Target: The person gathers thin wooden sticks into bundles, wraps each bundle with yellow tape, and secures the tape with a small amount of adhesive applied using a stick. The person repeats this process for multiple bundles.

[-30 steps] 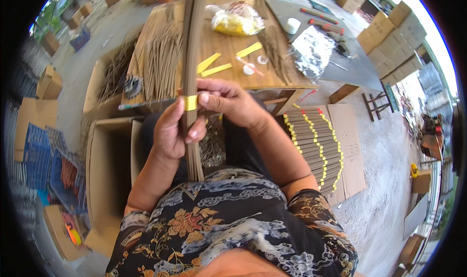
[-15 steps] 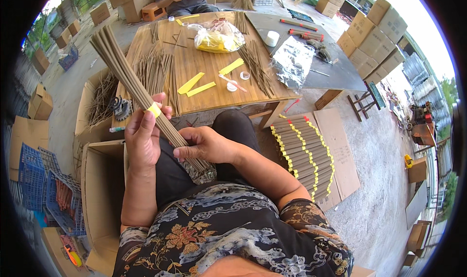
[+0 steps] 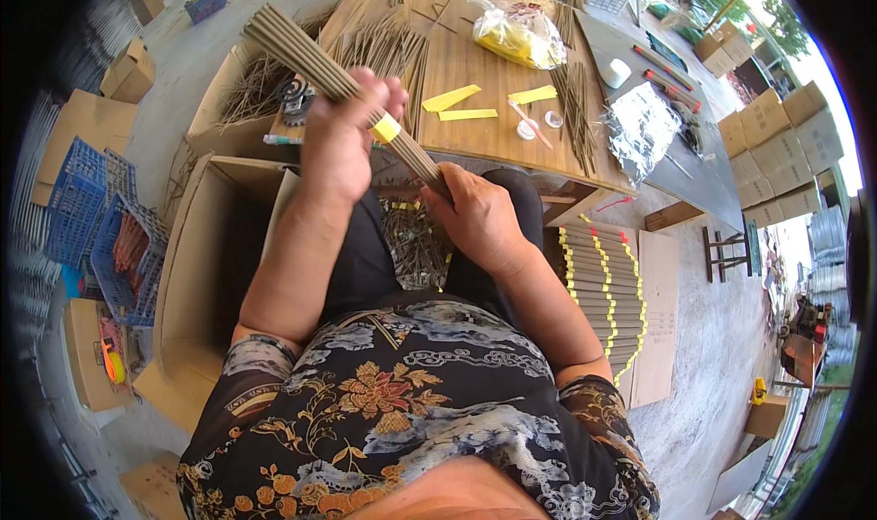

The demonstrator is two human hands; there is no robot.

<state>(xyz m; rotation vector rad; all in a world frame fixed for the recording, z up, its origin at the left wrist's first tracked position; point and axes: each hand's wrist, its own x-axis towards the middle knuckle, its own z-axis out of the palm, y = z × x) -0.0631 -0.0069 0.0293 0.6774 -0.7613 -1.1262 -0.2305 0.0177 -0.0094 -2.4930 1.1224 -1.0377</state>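
Note:
A bundle of thin brown incense sticks slants across in front of me, its upper end toward the far left. A yellow paper band wraps its middle. My left hand is closed round the sticks just above the band, slightly blurred, with fingertips showing past the far side. Gripping the lower end is my right hand, which hides the stick ends. Yellow paper strips and loose sticks lie on the wooden table beyond.
Banded bundles lie in rows on cardboard at my right. An open carton stands beside my left leg. On the table are a plastic bag, a small white lid and crumpled clear film.
My left hand has shifted from the yellow band to the sticks above it and turned. The right hand has moved down to the lower end. The view has swung left and downward.

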